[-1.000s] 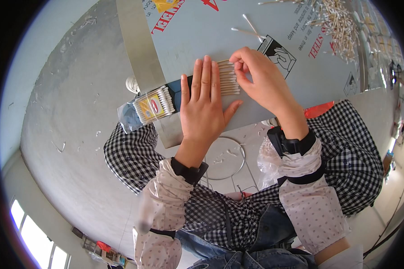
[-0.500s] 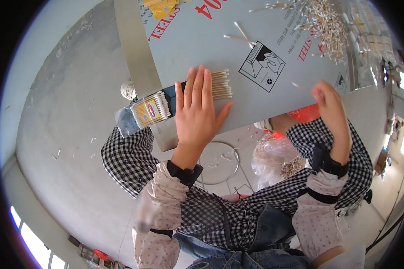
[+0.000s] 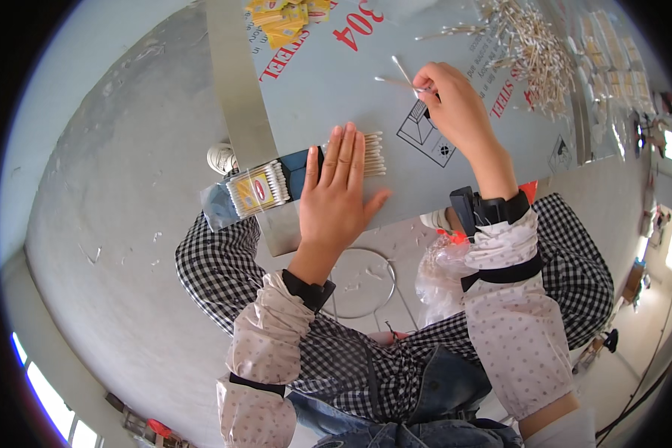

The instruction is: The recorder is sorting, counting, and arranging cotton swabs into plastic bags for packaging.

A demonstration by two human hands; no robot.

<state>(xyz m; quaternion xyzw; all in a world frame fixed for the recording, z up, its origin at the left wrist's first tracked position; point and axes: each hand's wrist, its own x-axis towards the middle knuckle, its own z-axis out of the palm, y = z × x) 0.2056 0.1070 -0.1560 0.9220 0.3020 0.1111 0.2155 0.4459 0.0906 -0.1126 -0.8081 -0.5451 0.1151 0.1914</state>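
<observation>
My left hand (image 3: 334, 187) lies flat with its fingers stretched out over a row of cotton swabs (image 3: 375, 154), whose white tips stick out past its right side. Left of this hand is a clear bag (image 3: 218, 205) holding a swab pack (image 3: 260, 188) with a yellow label, at the sheet's left edge. A dark blue strip (image 3: 295, 170) lies between pack and hand. My right hand (image 3: 459, 108) reaches over the table with thumb and fingers pinched at the near ends of two loose cotton swabs (image 3: 402, 69). The fingers partly hide those ends.
A big heap of loose swabs (image 3: 534, 60) lies at the far right of the grey printed sheet (image 3: 313, 89). Yellow labels (image 3: 284, 19) are piled at the far left. Packed clear bags (image 3: 612, 60) stand beyond the heap. Below the table edge are a metal ring frame (image 3: 362, 284) and a plastic bag (image 3: 437, 284).
My right hand has moved left and away from me, from the sheet's near right edge to the two loose swabs. My left hand stays flat on the row. The whole view has shifted slightly.
</observation>
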